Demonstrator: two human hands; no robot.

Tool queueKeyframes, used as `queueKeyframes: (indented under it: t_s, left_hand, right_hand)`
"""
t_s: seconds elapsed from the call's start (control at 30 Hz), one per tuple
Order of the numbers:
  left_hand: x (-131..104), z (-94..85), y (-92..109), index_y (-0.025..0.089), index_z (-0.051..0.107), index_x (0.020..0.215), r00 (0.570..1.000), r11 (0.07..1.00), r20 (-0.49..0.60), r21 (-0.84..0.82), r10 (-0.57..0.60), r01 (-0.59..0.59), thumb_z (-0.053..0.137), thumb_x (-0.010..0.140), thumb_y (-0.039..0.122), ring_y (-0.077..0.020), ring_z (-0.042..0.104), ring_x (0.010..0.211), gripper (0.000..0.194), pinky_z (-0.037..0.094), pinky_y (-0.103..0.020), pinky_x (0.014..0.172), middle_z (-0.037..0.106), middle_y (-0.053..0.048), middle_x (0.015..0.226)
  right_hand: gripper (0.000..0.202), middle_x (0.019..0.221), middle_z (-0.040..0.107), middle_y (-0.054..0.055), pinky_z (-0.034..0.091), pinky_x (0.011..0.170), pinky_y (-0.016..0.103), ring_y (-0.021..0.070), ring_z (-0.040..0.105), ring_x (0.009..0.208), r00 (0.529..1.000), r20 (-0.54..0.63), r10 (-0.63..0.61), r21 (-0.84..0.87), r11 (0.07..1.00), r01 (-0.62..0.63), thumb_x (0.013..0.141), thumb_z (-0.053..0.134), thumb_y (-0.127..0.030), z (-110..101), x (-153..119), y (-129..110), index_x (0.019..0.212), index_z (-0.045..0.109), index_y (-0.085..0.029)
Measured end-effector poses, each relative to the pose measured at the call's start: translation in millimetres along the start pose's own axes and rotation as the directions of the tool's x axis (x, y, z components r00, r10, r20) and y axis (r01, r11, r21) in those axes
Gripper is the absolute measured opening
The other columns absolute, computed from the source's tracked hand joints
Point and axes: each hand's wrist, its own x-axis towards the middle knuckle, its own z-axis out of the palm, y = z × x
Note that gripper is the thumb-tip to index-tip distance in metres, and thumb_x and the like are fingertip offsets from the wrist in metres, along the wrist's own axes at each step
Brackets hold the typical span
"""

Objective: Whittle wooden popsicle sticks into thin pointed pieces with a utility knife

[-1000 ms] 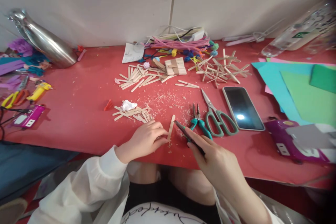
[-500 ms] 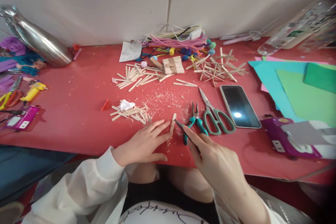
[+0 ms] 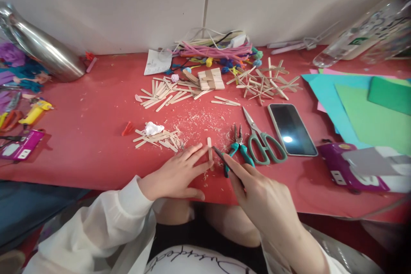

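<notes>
A short wooden stick [image 3: 209, 143] lies upright in the view on the red table, with fingertips of my left hand [image 3: 180, 171] resting across its lower part. My left hand is flat with fingers spread. My right hand [image 3: 260, 188] is closed around a thin dark tool [image 3: 224, 159], whose tip is just right of the stick. Pale shavings [image 3: 201, 122] are scattered beyond the stick. Teal-handled pliers [image 3: 237, 145] lie beside the dark tool, partly behind it, and green-handled scissors [image 3: 260, 139] lie to their right.
Loose sticks [image 3: 160, 92], a bundled stack [image 3: 211, 79] and pink pipe cleaners [image 3: 215, 51] lie at the back. A phone [image 3: 293, 129], purple glue gun [image 3: 349, 167] and coloured paper [image 3: 359, 111] are right. A metal jug [image 3: 51, 47] stands left.
The stick under my left fingers has turned slightly and its top end has shifted left. The dark tool's tip has moved slightly left. Both hands keep nearly the same pose.
</notes>
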Motion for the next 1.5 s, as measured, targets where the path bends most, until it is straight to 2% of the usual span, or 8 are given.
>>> queueKeyframes:
  t_s: [0.23,0.4,0.57,0.9,1.1,1.5]
  left_hand:
    - [1,-1.0,-4,0.024,0.024,0.141,0.999,1.0,0.036,-0.012,-0.006,0.007,0.05,0.074,0.064,-0.0342,0.005,0.137,0.082,0.025,-0.051,0.103,0.005,-0.016,0.15]
    - [6,2.4,-10,0.023,0.027,0.14,0.999,0.999,0.034,-0.022,0.027,-0.026,0.05,0.07,0.069,-0.0352,0.004,0.136,0.086,0.024,-0.053,0.103,0.01,-0.017,0.149]
    - [8,5.5,-9,0.022,0.033,0.137,1.0,0.999,0.004,-0.024,0.025,-0.025,0.047,0.068,0.073,-0.0356,0.009,0.136,0.087,0.023,-0.053,0.104,0.014,-0.018,0.148]
    - [8,11.1,-9,0.021,0.033,0.137,0.999,0.999,-0.044,-0.036,0.02,-0.022,0.044,0.068,0.075,-0.0367,0.012,0.135,0.088,0.023,-0.052,0.104,0.015,-0.022,0.147]
    - [9,10.9,-8,0.02,0.036,0.135,0.998,0.999,-0.055,-0.045,0.024,-0.026,0.046,0.067,0.074,-0.0379,0.015,0.134,0.087,0.027,-0.053,0.102,0.018,-0.023,0.146]
    - [8,12.7,-9,0.02,0.038,0.134,0.997,0.998,-0.074,-0.047,0.029,-0.032,0.048,0.068,0.073,-0.0374,0.016,0.134,0.085,0.028,-0.053,0.102,0.018,-0.022,0.146]
  right_hand:
    - [0.036,0.06,0.065,-0.001,0.029,0.032,0.021,0.0102,0.053,0.036,0.999,-0.002,0.033,0.114,0.993,-0.032,0.084,0.042,-0.023,0,1,6,0.112,0.064,-0.021]
    - [0.037,0.064,0.068,0.001,0.038,0.032,0.022,0.012,0.057,0.037,0.999,0.045,-0.024,0.216,0.976,0.014,0.086,0.038,-0.022,-4,-2,5,0.112,0.064,-0.018]
    - [0.036,0.064,0.067,0.002,0.037,0.03,0.023,0.0122,0.056,0.036,0.999,0.039,-0.033,0.165,0.986,0.026,0.086,0.039,-0.021,-4,-3,-1,0.111,0.065,-0.018]
    - [0.032,0.065,0.067,0.0,0.035,0.028,0.023,0.0112,0.054,0.034,0.999,-0.006,-0.038,0.099,0.994,0.038,0.085,0.045,-0.023,-4,-7,0,0.108,0.065,-0.016]
    - [0.033,0.066,0.067,-0.002,0.036,0.028,0.023,0.0114,0.055,0.035,0.998,0.026,-0.05,0.091,0.995,0.048,0.081,0.05,-0.022,-3,-7,0,0.111,0.063,-0.018]
    - [0.036,0.059,0.065,-0.001,0.034,0.027,0.023,0.0123,0.054,0.032,0.998,-0.003,-0.056,0.095,0.994,0.056,0.084,0.039,-0.019,-6,-1,-4,0.107,0.066,-0.016]
